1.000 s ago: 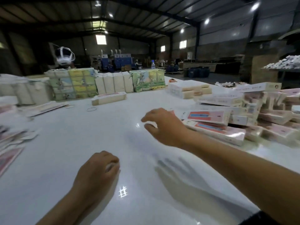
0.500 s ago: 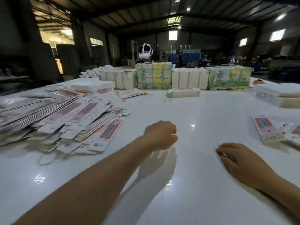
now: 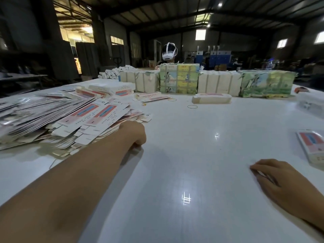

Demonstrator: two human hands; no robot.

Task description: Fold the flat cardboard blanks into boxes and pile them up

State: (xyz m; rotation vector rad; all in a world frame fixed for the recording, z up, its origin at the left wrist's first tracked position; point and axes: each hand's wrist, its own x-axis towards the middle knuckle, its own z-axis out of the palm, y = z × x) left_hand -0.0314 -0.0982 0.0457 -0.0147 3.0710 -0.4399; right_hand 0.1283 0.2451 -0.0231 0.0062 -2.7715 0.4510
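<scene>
1. Flat cardboard blanks [image 3: 73, 120] lie in a loose, sprawling heap at the left of the frame, white with red and blue printed panels, fanned across the white table [image 3: 192, 172].
2. Nearest, the left forearm runs from the lower left corner up to the left hand [image 3: 134, 135], which sits at the heap's near right edge, fingers curled under; whether they pinch a blank cannot be told.
3. The right hand [image 3: 280, 181], at the lower right, lies palm down on the table with fingers loosely bent, holding nothing.
4. A folded box [image 3: 311, 146] with a red and blue face lies at the right edge, just beyond the right hand.
5. Farther, at mid-frame, a rubber band [image 3: 192, 106] lies on the table in front of a bundled stack of blanks [image 3: 211, 99].
6. Behind these, wrapped packs [image 3: 178, 78] stand in a row, some plain white, some with green and yellow pictures.
7. Beyond the row, a person wearing a white headset [image 3: 168, 52] stands at the table's far side.
</scene>
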